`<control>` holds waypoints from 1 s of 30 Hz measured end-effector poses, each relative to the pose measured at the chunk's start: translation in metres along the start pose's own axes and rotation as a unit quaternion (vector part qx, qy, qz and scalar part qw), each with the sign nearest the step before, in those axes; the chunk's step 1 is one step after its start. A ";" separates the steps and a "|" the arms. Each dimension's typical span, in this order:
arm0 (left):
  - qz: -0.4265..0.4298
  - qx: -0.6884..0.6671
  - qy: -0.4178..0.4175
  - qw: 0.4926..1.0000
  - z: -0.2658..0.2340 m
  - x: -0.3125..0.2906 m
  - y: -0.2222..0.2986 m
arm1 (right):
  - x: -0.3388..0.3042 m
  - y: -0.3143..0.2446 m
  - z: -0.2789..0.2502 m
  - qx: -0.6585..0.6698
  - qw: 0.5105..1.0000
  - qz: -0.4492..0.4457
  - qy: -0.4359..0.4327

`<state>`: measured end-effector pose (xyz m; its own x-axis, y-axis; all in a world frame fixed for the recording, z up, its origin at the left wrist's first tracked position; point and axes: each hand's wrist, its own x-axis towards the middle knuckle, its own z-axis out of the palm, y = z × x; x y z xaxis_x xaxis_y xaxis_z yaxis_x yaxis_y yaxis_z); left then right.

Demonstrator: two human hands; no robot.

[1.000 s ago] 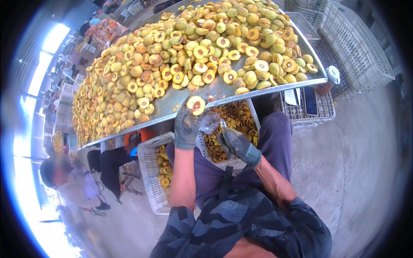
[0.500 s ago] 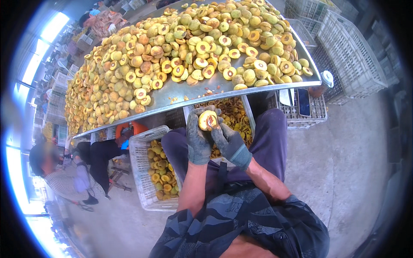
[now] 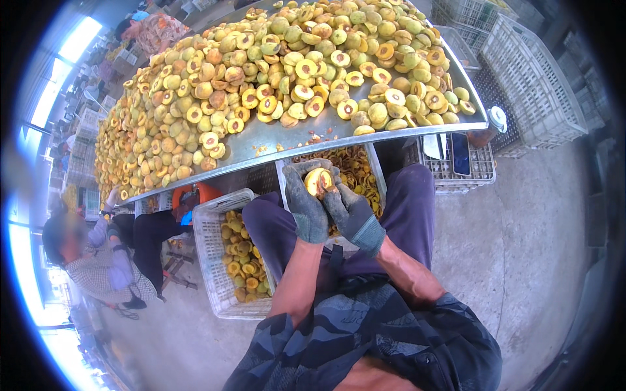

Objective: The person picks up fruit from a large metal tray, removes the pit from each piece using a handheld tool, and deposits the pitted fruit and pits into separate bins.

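Between my knees, over a crate, my left hand in a dark, soiled glove is closed around a halved yellow peach. Its cut face is up and shows a brown pit hollow. My right hand, gloved too, meets the peach from the right with its fingers bent and pressed together at the hollow. Whatever those fingers grip is hidden. Just beyond both hands runs the edge of a metal table heaped with peach halves, many with pits showing.
Below my hands stands a crate with peach pieces. Another white crate with peach halves is by my left leg. At right are a phone on a crate, a lidded jar and stacked crates. A co-worker sits at left.
The peach half has tilted in my left hand and shifted slightly right, with my right fingers still against it. At left, the co-worker's arm has moved at the table edge.
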<state>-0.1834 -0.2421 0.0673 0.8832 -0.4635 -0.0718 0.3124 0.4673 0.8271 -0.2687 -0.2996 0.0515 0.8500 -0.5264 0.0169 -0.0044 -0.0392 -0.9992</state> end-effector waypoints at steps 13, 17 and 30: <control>0.010 0.038 0.046 0.998 0.009 0.003 0.012 | 0.000 0.002 0.000 -0.059 0.995 -0.077 0.002; -0.021 0.050 0.061 0.997 0.014 0.002 0.018 | -0.001 0.008 -0.002 -0.003 0.999 -0.014 -0.044; 0.147 0.204 -0.034 0.967 0.006 -0.002 0.026 | -0.002 0.005 0.002 0.146 0.978 0.097 -0.114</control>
<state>-0.1785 -0.2335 0.0926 0.8836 -0.4107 0.2248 -0.1245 0.2567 0.9584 -0.2697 -0.2968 0.0463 0.9437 -0.2953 -0.1489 -0.0545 0.3051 -0.9508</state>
